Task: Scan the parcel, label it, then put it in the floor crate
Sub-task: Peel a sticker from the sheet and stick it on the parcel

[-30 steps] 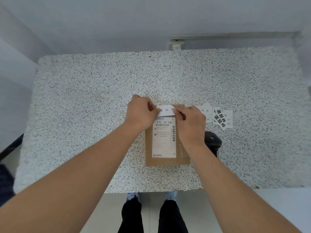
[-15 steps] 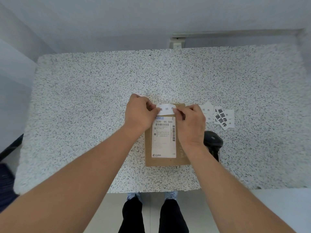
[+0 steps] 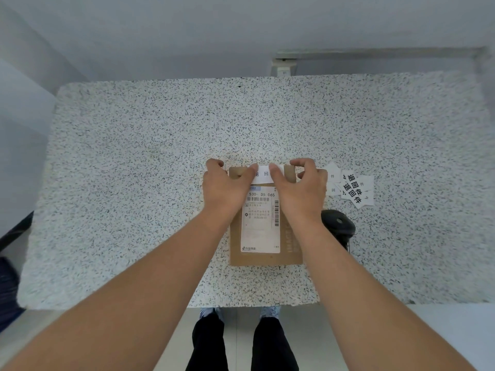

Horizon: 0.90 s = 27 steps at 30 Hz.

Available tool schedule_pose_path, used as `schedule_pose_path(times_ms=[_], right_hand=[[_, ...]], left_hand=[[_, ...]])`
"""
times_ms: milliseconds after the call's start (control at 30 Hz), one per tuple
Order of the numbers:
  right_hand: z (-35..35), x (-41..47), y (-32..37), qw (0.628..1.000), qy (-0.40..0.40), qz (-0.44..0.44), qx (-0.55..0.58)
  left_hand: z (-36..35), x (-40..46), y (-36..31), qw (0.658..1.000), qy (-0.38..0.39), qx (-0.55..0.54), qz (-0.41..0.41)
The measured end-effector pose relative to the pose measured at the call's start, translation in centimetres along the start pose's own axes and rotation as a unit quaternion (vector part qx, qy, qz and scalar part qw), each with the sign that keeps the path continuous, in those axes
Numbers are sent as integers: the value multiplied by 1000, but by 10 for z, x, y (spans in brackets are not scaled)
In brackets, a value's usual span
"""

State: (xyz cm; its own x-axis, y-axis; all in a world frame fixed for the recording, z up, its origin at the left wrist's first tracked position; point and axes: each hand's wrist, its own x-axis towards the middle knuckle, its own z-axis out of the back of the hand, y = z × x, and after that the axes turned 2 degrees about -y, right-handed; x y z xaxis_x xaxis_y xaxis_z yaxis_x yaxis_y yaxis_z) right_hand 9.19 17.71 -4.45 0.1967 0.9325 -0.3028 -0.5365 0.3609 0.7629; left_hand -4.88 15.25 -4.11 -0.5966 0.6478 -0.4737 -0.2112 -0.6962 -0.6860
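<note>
A flat brown cardboard parcel (image 3: 290, 242) lies on the speckled table (image 3: 160, 170), with a white shipping label (image 3: 261, 231) on its top face. A small white sticker (image 3: 263, 176) with black characters lies across the parcel's far end. My left hand (image 3: 225, 188) presses the sticker's left part with the thumb. My right hand (image 3: 300, 191) presses its right part, fingers spread over the parcel's far right corner. A black handheld scanner (image 3: 338, 226) lies just right of the parcel, partly hidden by my right wrist. No crate is in view.
Several loose white stickers (image 3: 353, 187) with black characters lie in a heap right of the parcel. The table's near edge runs just above my shoes (image 3: 238, 311). A dark object (image 3: 10, 287) shows at the left edge, below the table. A wall stands behind the table.
The sticker has gone down onto the parcel's far end. Both hands have spread apart along it, the right hand's fingers opening toward the right corner.
</note>
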Motion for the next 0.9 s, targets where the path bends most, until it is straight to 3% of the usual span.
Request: schedule_pose_path(times_ms=[433, 900], right_hand=[[-3, 13, 0, 999, 14, -14, 26], [10, -4, -8, 998, 45, 43, -14]], left_hand=[[-4, 0, -2, 999, -2, -23, 49], [9, -22, 9, 999, 26, 41, -14]])
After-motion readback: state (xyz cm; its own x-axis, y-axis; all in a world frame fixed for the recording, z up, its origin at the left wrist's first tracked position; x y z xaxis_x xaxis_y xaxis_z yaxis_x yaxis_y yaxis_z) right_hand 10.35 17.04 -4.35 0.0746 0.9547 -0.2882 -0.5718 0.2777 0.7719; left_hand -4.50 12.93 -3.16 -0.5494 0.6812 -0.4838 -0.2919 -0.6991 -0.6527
